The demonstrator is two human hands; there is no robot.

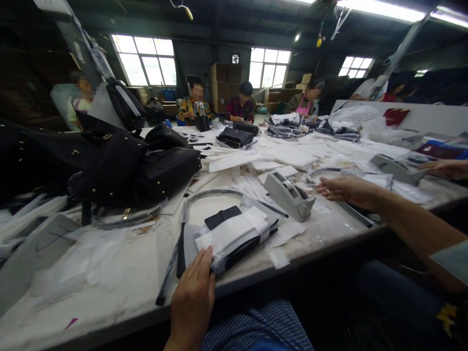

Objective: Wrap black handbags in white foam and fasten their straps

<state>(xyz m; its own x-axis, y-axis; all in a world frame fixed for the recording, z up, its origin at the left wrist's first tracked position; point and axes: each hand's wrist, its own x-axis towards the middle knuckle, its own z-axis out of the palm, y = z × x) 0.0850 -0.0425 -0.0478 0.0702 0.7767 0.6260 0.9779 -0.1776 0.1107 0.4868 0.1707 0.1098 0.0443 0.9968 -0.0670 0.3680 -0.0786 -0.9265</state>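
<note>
My left hand [193, 290] lies palm down on the near left corner of a bundle [234, 236], its fingers nearly straight and not wrapped round anything. The bundle is a black bag part covered by white sheets and clear plastic, with a plastic-wrapped strap [212, 193] curving behind it. My right hand [345, 189] is over the table at the right, fingers stretched to the left. Its fingertips are near the right end of a grey tape dispenser [288, 196], a small gap away. Any tape at the fingers is too small to make out.
Black bags [161, 170] pile up at the left, above another grey dispenser [32, 253]. White sheets [292, 153] and wrapped bundles cover the far middle. At right, a co-worker's hand [446, 168] is beside a third dispenser [395, 168]. Several people sit across the table.
</note>
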